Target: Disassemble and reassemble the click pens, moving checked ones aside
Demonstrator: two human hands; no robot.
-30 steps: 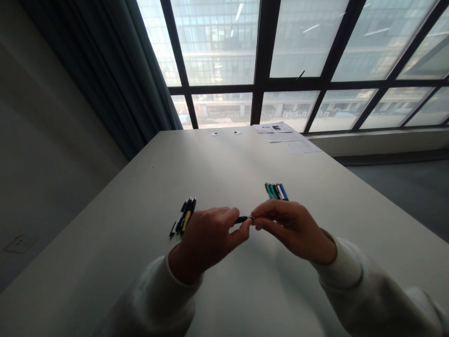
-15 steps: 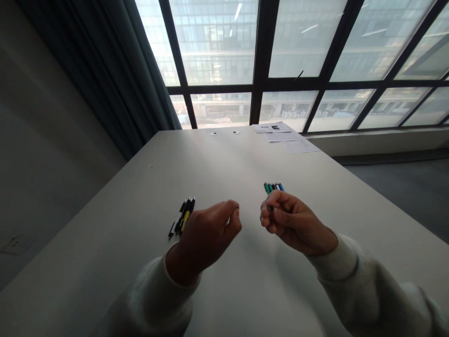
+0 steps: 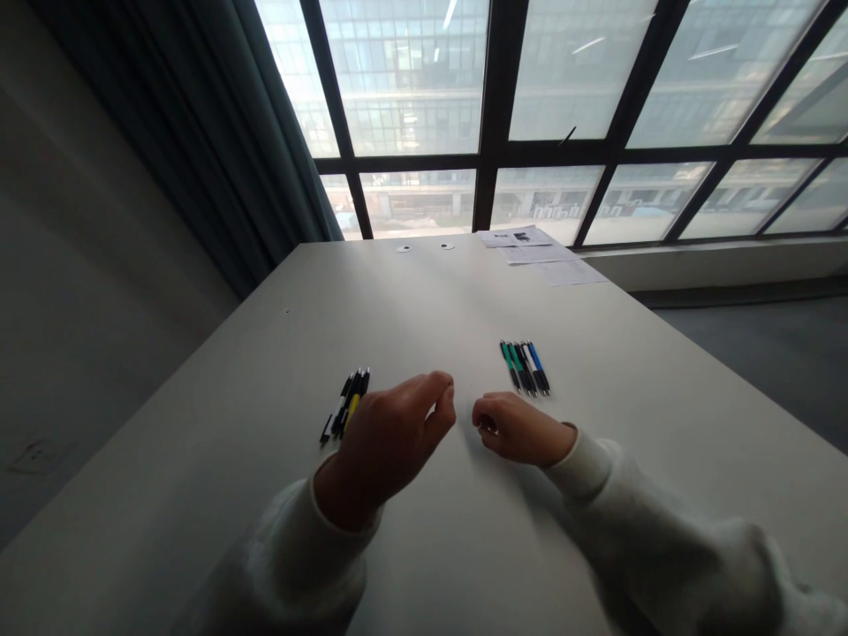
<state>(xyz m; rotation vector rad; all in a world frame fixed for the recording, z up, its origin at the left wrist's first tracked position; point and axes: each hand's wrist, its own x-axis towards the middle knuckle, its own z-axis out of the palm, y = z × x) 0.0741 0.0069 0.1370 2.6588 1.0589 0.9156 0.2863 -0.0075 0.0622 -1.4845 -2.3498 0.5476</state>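
Note:
Above the white table, my left hand is closed in a pinch, thumb against forefinger. What it holds, if anything, is hidden. My right hand lies low near the tabletop, its fingers curled towards the thumb; I cannot make out what is in them. A small gap separates the two hands. Beside my left hand, and partly behind it, lies a bunch of black, white and yellow pens. Just beyond my right hand several green, black, white and blue pens lie side by side in a row.
The white table stretches away to a large window. Paper sheets lie at its far right corner, and two round cable-hole covers sit near the far edge. A dark curtain hangs at the left.
My right hand has moved down and slightly left, turning palm downward; the small dark thing seen between its fingers no longer shows. The row of pens behind it is uncovered. My left hand stays nearly still.

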